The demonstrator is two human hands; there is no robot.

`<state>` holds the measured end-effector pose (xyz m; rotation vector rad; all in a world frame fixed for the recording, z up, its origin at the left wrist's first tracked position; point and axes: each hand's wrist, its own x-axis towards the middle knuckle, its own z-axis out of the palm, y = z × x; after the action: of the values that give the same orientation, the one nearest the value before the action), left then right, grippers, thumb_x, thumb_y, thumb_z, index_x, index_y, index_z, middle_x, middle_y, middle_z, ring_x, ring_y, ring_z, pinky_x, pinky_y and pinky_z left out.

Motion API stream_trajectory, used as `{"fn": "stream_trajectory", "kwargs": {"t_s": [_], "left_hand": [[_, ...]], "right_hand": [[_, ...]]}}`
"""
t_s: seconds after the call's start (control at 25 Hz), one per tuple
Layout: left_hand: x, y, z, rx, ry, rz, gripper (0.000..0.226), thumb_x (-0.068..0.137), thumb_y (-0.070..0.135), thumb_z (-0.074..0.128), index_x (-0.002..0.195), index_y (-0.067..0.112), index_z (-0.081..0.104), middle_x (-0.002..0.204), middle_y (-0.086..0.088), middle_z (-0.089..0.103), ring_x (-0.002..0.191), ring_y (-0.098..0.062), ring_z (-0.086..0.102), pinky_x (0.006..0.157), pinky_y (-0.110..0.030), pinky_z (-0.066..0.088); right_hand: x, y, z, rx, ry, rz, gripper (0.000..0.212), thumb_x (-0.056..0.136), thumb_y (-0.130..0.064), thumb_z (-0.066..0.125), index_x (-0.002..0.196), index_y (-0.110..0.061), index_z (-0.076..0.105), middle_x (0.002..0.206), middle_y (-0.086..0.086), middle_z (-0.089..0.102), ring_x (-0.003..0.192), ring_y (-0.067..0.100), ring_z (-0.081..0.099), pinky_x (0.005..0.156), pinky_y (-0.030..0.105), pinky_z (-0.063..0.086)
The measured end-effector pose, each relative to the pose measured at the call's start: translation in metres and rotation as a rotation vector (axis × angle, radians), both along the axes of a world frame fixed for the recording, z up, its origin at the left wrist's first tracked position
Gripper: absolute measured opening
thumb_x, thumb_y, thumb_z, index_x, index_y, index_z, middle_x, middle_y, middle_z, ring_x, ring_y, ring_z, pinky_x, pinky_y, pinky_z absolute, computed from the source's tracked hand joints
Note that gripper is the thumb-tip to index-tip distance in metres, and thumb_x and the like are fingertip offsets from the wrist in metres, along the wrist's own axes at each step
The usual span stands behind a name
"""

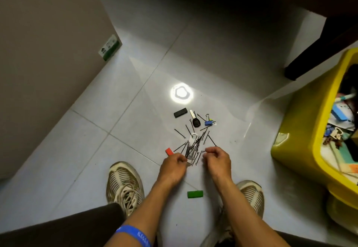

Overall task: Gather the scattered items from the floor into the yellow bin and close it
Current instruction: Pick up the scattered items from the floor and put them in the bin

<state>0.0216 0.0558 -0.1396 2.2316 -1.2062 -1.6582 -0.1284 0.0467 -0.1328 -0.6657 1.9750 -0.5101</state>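
I am crouching over the tiled floor (135, 83), and my left hand (173, 166) is curling its fingers around a bunch of black bobby pins (190, 147) together with a clear flat piece; its grip is closing on them at the near end of the pile. My right hand (218, 158) is pinching a single pin between thumb and forefinger just beside the pile, the other fingers curling loosely. The rest of the pins are lying fanned out beyond my hands. A red block (169, 151) is sitting just left of my left hand, and a green block (195, 194) is lying between my shoes (125, 185). Farther out, a black block (180, 112), a black-headed key (195, 120) and a blue binder clip (209, 121) are lying near one another. The yellow bin (302, 130) is standing open at my right, well apart from the pile, crowded with mixed items. A blue wristband (135, 235) is showing on my left forearm.
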Motion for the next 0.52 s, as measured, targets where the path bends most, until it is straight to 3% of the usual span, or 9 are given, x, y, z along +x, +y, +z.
{"fn": "stream_trajectory", "kwargs": {"t_s": [0.08, 0.2, 0.24, 0.32, 0.4, 0.52], "left_hand": [[0.007, 0.004, 0.001, -0.106, -0.200, 0.045, 0.012, 0.088, 0.018, 0.052, 0.088, 0.024, 0.063, 0.096, 0.004, 0.068, 0.086, -0.018, 0.061, 0.076, -0.028, 0.048], [0.009, 0.013, -0.002, -0.131, -0.273, 0.097, 0.014, 0.087, 0.016, 0.054, 0.096, 0.025, 0.048, 0.104, 0.003, 0.053, 0.094, -0.020, 0.053, 0.077, -0.029, 0.042], [0.006, 0.016, -0.002, -0.121, -0.262, 0.072, 0.019, 0.086, 0.016, 0.055, 0.098, 0.026, 0.044, 0.107, 0.004, 0.046, 0.099, -0.020, 0.050, 0.079, -0.029, 0.041], [0.001, 0.014, -0.001, -0.149, -0.227, 0.041, 0.024, 0.084, 0.015, 0.058, 0.100, 0.026, 0.044, 0.109, 0.005, 0.041, 0.104, -0.018, 0.046, 0.082, -0.027, 0.038], [-0.002, 0.005, -0.002, -0.180, -0.141, -0.010, 0.026, 0.083, 0.015, 0.062, 0.106, 0.023, 0.052, 0.114, 0.005, 0.045, 0.108, -0.017, 0.046, 0.088, -0.026, 0.039], [-0.006, -0.016, 0.002, -0.182, -0.055, -0.002, 0.031, 0.083, 0.015, 0.065, 0.113, 0.019, 0.060, 0.120, 0.000, 0.054, 0.105, -0.016, 0.053, 0.092, -0.026, 0.043]], "right_hand": [[-0.008, 0.020, -0.001, 0.229, 0.158, 0.129, 0.022, 0.083, -0.017, 0.051, 0.071, -0.015, 0.070, 0.075, 0.003, 0.074, 0.071, 0.023, 0.067, 0.070, 0.031, 0.055], [0.015, 0.064, -0.003, 0.681, -0.201, 0.329, 0.028, 0.076, -0.014, 0.042, 0.067, -0.002, 0.065, 0.061, 0.014, 0.069, 0.047, 0.026, 0.059, 0.051, 0.031, 0.050], [0.021, 0.074, -0.005, 0.705, -0.236, 0.347, 0.026, 0.073, -0.012, 0.043, 0.070, 0.000, 0.065, 0.060, 0.014, 0.069, 0.045, 0.026, 0.058, 0.050, 0.032, 0.050], [0.025, 0.075, -0.011, 0.598, -0.170, 0.384, 0.022, 0.070, -0.011, 0.052, 0.076, 0.000, 0.070, 0.064, 0.008, 0.073, 0.054, 0.024, 0.064, 0.057, 0.032, 0.054], [0.025, 0.053, -0.010, 0.416, -0.131, 0.386, 0.010, 0.074, -0.011, 0.062, 0.077, -0.013, 0.071, 0.069, -0.002, 0.074, 0.066, 0.012, 0.066, 0.063, 0.023, 0.052], [0.017, 0.009, -0.002, 0.196, -0.124, 0.290, 0.021, 0.078, -0.003, 0.062, 0.073, -0.023, 0.066, 0.079, 0.001, 0.071, 0.069, 0.014, 0.060, 0.065, 0.023, 0.048]]}}
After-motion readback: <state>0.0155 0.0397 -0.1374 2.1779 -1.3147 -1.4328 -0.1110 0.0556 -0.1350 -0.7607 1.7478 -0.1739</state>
